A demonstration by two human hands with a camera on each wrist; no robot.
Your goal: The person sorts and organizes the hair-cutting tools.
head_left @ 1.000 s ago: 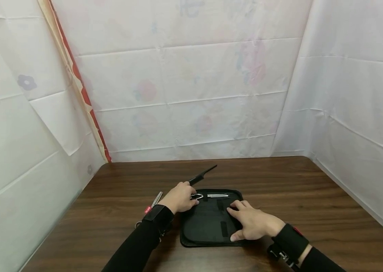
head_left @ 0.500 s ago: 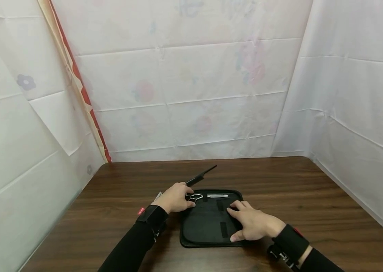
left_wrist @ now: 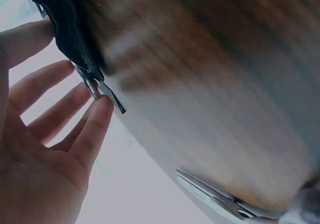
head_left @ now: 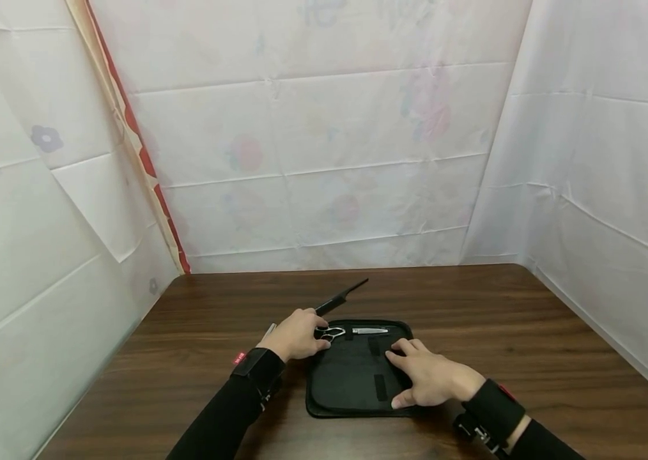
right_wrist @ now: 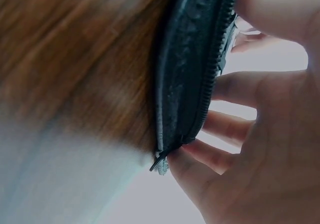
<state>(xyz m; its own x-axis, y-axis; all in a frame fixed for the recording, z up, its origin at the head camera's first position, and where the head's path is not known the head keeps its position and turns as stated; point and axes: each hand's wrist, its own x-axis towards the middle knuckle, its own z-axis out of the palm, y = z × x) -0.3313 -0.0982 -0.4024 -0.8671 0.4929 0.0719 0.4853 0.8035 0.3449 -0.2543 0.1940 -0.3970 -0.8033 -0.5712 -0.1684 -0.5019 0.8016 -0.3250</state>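
Note:
A black zip case [head_left: 347,377] lies unfolded flat on the table, its zip edge showing in the right wrist view. Hair scissors [head_left: 333,333] are tucked under a strap along its far side, blade to the right, handle loops at the left edge. My left hand [head_left: 295,335] is at those loops, its extended fingertips touching the case edge and the handle. On the case's right edge rests my right hand [head_left: 430,377], fingers spread and thumb near the front corner. Another pair of scissors [left_wrist: 215,194] lies on the table by the left wrist, mostly hidden in the head view.
Just beyond the left hand lies a black tail comb [head_left: 332,303], its thin tail pointing away to the right. The brown wooden table [head_left: 502,319] is bordered at the back and sides by white sheeting [head_left: 324,160].
My left hand has drawn back slightly to the left, uncovering more of the scissors' handle loops and covering more of the other scissors. The right hand has stayed on the case.

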